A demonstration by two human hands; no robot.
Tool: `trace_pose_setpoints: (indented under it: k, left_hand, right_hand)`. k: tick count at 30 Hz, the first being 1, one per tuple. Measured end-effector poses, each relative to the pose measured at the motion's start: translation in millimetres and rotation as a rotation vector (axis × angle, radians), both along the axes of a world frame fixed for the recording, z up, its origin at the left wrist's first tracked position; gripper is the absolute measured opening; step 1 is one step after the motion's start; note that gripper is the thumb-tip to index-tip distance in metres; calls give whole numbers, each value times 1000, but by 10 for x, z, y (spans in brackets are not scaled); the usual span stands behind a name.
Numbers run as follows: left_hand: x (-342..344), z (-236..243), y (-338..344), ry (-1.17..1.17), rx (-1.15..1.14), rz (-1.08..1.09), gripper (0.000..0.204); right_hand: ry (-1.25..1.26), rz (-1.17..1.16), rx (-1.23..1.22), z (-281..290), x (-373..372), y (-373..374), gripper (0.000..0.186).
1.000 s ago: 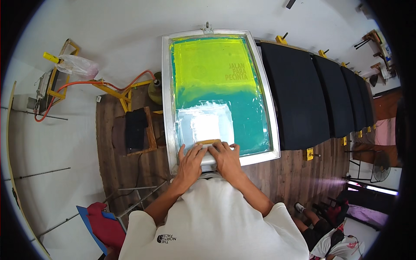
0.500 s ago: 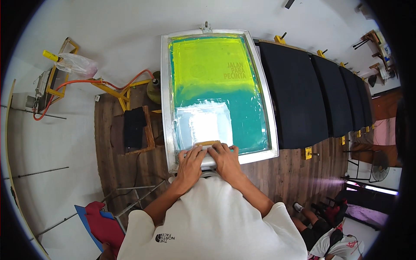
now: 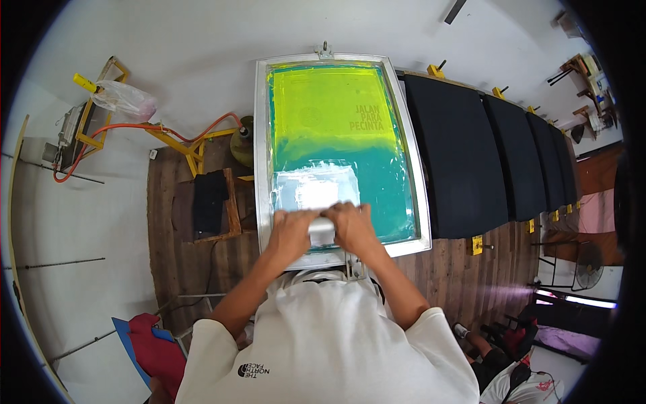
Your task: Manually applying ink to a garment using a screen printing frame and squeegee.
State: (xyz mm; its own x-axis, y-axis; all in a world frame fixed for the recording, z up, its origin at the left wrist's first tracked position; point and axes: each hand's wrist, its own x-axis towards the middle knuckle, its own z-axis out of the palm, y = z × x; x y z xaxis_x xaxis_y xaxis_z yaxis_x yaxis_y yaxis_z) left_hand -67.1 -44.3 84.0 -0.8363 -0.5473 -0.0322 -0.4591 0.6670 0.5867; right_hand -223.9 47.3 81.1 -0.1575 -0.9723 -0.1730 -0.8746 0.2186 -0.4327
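A screen-printing frame (image 3: 262,135) with pale metal rails lies in front of me. Its green mesh (image 3: 380,195) is coated yellow-green over the far half, where a small block of lettering shows. White ink (image 3: 316,192) is spread on the near left part of the mesh. My left hand (image 3: 291,232) and my right hand (image 3: 352,229) are side by side over this ink, fingers curled over a squeegee (image 3: 322,214). Most of the squeegee is hidden beneath my hands; its wooden edge showed a moment earlier.
To the right runs a row of black fabric-covered boards (image 3: 457,155) with yellow brackets (image 3: 477,244). An orange hose (image 3: 134,126) crosses at left above dark folded cloth (image 3: 210,202). Red cloth (image 3: 155,350) hangs at lower left. Another person (image 3: 531,380) is at lower right, below a fan (image 3: 589,266).
Both hands have moved a little away from my body across the white ink, with the squeegee. My forearms reach farther, and a metal clamp at the frame's near edge is now visible.
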Motion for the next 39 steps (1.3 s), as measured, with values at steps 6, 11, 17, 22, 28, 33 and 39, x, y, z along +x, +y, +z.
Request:
trace_pose_setpoints:
  k: [6, 11, 17, 22, 28, 33, 39]
  left_hand:
    - [-375, -122, -658, -39, -12, 51, 44]
    - [-265, -206, -399, -80, 1, 51, 56]
    - [263, -216, 342, -73, -95, -67, 49]
    - [212, 50, 282, -161, 65, -87, 54]
    - [-288, -155, -485, -2, -47, 48, 43]
    - [-406, -197, -702, -32, 15, 28, 46]
    - [-170, -232, -227, -33, 42, 20, 57]
  right_hand:
    - [95, -10, -40, -190, -390, -760, 38]
    - [39, -33, -42, -219, -221, -479, 37]
    - [-31, -27, -95, -186, 270, 377, 44]
    - [-51, 27, 5, -5, 178, 336, 45]
    - [91, 16, -16, -104, -325, -576, 40]
    - [-29, -42, -25, -221, -412, -758, 36]
    - [-67, -58, -78, -252, -142, -264, 42]
